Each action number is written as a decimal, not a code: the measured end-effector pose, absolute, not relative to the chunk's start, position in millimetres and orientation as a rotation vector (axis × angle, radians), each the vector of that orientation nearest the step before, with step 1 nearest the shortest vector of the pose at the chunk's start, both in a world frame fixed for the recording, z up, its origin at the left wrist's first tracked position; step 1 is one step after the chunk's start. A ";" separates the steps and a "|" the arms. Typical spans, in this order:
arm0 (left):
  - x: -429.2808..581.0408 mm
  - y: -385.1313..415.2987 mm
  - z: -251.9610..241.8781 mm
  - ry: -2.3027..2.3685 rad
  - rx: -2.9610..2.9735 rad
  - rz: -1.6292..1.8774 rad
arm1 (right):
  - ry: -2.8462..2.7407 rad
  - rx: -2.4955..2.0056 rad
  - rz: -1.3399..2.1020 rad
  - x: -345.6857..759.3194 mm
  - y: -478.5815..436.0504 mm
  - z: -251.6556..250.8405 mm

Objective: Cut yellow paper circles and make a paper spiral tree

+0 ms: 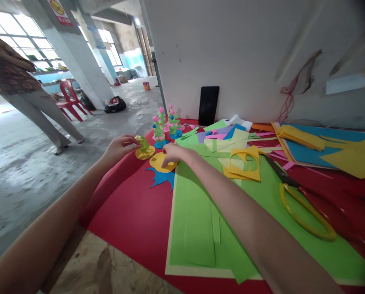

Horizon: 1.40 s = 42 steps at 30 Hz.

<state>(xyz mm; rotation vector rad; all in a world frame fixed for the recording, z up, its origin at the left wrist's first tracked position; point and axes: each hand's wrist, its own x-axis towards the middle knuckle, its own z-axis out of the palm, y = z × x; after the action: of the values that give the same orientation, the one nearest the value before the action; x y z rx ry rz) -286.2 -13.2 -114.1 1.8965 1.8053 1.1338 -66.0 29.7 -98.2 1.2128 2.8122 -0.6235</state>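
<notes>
My left hand (pixel 121 148) has its fingertips on a curled green paper strip (pixel 143 142), which stands on a small yellow paper disc (pixel 145 154). My right hand (pixel 176 153) bends down over a larger yellow paper disc (pixel 158 163), thumb and fingers pinching at it; some fingertips are hidden. Beneath that disc lies a blue paper scrap (pixel 162 179) with jagged points. Just behind both hands stand several small paper trees, with curled green strips, pink tops and blue or pink round bases, such as this paper tree (pixel 159 132).
Green paper sheets (pixel 197 228) cover the red table (pixel 130 220). Scissors (pixel 305 212) with yellow and red handles lie at right, near yellow paper with a round cutout (pixel 242 173). A black phone (pixel 208 105) leans on the wall. One person (pixel 26 81) stands at far left.
</notes>
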 end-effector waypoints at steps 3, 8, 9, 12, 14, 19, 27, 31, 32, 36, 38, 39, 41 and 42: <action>-279.4 -15.8 -112.6 1.792 1.812 1.146 | 2.742 1.196 -0.620 -65.5 30.7 -90.1; -275.0 -17.6 -112.5 1.779 1.689 1.169 | 2.697 1.218 -0.612 -64.6 31.2 -87.3; -275.3 -17.6 -112.9 1.771 1.668 1.176 | 2.699 1.222 -0.614 -64.5 31.4 -88.0; -277.1 -17.7 -113.7 1.742 1.629 1.195 | 2.714 1.232 -0.624 -64.5 32.1 -89.9; -278.0 -18.1 -113.6 1.726 1.616 1.212 | 2.714 1.234 -0.638 -64.7 32.4 -90.1; -279.7 -18.6 -113.4 1.726 1.594 1.230 | 2.678 1.239 -0.721 -63.6 31.7 -87.8; -290.8 -24.4 -101.1 1.879 1.608 0.984 | 2.738 1.287 -0.907 -56.7 26.9 -95.0; -286.6 -35.4 -87.2 1.866 1.614 0.647 | 2.848 1.273 -1.121 -50.2 22.3 -109.4; -284.8 -37.9 -84.9 1.852 1.612 0.570 | 2.867 1.262 -1.186 -48.1 21.2 -112.6; -277.8 -44.0 -80.9 1.828 1.609 0.392 | 2.895 1.277 -1.423 -36.3 18.4 -113.8; -272.6 -46.1 -78.8 1.820 1.617 0.366 | 2.909 1.342 -1.506 -25.1 16.9 -105.0; -268.3 -47.5 -77.4 1.807 1.626 0.362 | 2.925 1.385 -1.537 -17.3 15.5 -99.1; -254.3 -51.3 -74.6 1.751 1.660 0.371 | 2.982 1.474 -1.583 2.8 9.9 -87.1; -244.1 -53.8 -73.9 1.713 1.683 0.386 | 3.025 1.505 -1.589 14.8 5.1 -82.4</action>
<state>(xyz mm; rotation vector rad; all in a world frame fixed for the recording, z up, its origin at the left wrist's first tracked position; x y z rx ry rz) -244.1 -53.8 -73.9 1.6828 1.7128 0.3855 14.8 5.1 -82.4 1.5050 3.0252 -1.5886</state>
